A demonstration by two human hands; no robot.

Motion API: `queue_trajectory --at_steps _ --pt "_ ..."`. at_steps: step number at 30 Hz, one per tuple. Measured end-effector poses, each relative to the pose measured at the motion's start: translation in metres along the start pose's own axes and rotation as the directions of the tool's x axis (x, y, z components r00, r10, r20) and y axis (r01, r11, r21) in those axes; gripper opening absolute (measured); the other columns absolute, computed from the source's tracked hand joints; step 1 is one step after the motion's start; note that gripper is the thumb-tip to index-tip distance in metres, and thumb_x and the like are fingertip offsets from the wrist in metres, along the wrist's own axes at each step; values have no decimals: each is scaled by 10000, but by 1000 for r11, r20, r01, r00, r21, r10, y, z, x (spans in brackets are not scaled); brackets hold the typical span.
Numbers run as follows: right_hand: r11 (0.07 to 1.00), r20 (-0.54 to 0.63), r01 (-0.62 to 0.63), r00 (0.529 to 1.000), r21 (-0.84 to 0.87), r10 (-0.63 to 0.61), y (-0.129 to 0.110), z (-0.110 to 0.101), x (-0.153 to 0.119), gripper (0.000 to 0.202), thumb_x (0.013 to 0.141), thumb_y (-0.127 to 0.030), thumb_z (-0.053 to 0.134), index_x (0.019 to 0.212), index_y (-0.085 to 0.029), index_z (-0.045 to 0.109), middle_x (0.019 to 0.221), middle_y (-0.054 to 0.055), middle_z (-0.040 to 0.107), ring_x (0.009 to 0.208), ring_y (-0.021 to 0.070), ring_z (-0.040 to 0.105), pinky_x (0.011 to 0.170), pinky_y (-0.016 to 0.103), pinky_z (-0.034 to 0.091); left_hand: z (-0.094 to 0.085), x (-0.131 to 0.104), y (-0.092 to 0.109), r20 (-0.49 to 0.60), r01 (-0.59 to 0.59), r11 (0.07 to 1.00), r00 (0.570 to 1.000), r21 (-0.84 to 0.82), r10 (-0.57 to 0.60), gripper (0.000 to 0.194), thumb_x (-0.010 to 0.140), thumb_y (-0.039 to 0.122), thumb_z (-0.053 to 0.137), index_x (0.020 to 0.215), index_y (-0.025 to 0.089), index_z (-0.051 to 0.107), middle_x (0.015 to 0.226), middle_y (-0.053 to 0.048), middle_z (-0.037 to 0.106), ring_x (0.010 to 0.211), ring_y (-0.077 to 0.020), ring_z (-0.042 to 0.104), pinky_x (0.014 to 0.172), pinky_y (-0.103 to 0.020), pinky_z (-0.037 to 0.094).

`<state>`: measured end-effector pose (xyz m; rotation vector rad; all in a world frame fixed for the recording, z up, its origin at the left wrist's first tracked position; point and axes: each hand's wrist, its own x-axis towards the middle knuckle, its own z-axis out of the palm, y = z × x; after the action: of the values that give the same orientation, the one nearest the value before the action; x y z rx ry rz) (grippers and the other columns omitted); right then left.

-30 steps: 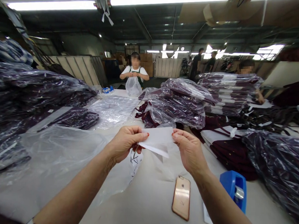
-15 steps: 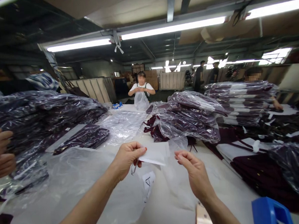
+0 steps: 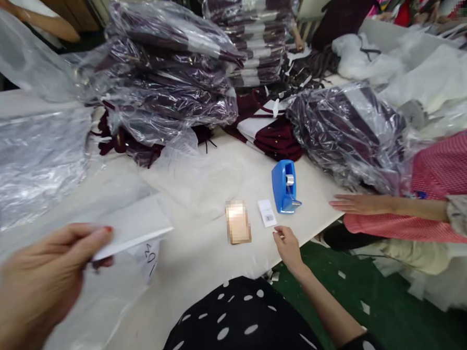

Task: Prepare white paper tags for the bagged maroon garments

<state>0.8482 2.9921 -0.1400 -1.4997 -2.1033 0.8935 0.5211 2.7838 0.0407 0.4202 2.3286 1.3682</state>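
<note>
Head view has swung down-right: right hand (image 3: 287, 243) has let go, fingers loose near the barcode sticker (image 3: 267, 213) by the tape dispenser (image 3: 285, 187); left hand (image 3: 47, 279) still pinches the white paper (image 3: 132, 231) near-left.

One head-worn camera looks forward and steeply down over the white table (image 3: 202, 176) from its near edge; the left hand (image 3: 36, 290) looms close and blurred at lower left; bagged garment stacks (image 3: 166, 79) lie farther off.
</note>
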Motion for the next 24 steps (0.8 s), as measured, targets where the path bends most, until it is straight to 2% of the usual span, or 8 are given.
queue_trajectory --at_steps 3,6,9,13,16,19,21,24 --pt "992 -22 -32 999 -119 30 1 15 12 409 780 -342 444 1099 -89 491 1079 175 555 1019 258 509 872 411 418 59 -10 -52 224 156 988 963 -11 -150 278 618 443 616 691 183 548 586 25 533 488 -121 476 443 -230 390" --pt "960 -51 -98 995 -261 88 -4 32 31 646 735 -369 547 1259 -48 349 1222 235 458 1132 350 404 914 498 337 118 -15 -120 224 139 979 960 149 -170 364 665 552 469 661 190 505 595 24 513 519 -130 484 496 -243 414" --pt "919 -68 -156 988 -363 141 -2 43 44 729 704 -364 597 1283 -26 310 1173 257 478 1074 380 435 850 506 356 143 -12 -168 192 143 946 960 290 -204 346 660 536 444 622 198 511 552 12 495 550 -167 501 532 -272 412" --pt "893 -56 -149 989 -424 139 5 43 48 562 703 -371 599 1163 -84 451 1069 192 545 1003 339 486 800 441 393 134 -10 -176 107 78 873 983 482 -147 401 617 502 517 802 154 588 846 -112 588 880 -315 538 777 -436 420" --pt "893 -41 -113 994 -435 106 8 39 48 480 710 -386 586 1100 -120 494 1061 167 552 988 325 497 778 423 405 136 -21 -154 12 -119 701 988 704 156 634 710 479 511 1189 70 437 1238 -248 421 1160 -402 372 894 -549 332" --pt "898 -23 -71 997 -435 67 10 36 48 470 729 -415 562 1104 -140 492 1067 169 551 983 320 503 753 420 416 170 -35 -126 227 -487 529 847 695 481 512 822 330 457 1266 96 355 1302 -219 386 1236 -339 318 952 -495 331" --pt "897 -14 -46 999 -440 44 11 35 49 474 738 -436 552 1105 -142 494 1061 175 554 978 319 508 741 422 423 208 -40 -112 414 -703 477 703 527 579 388 832 219 443 1208 125 426 1253 -182 451 1225 -302 348 953 -450 363" --pt "885 -2 -7 1000 -465 7 12 32 50 505 741 -450 552 1121 -123 490 1064 184 558 971 321 516 736 429 431 270 -38 -100 551 -839 451 541 303 636 342 819 134 420 1156 121 478 1192 -168 498 1168 -279 410 934 -434 406"
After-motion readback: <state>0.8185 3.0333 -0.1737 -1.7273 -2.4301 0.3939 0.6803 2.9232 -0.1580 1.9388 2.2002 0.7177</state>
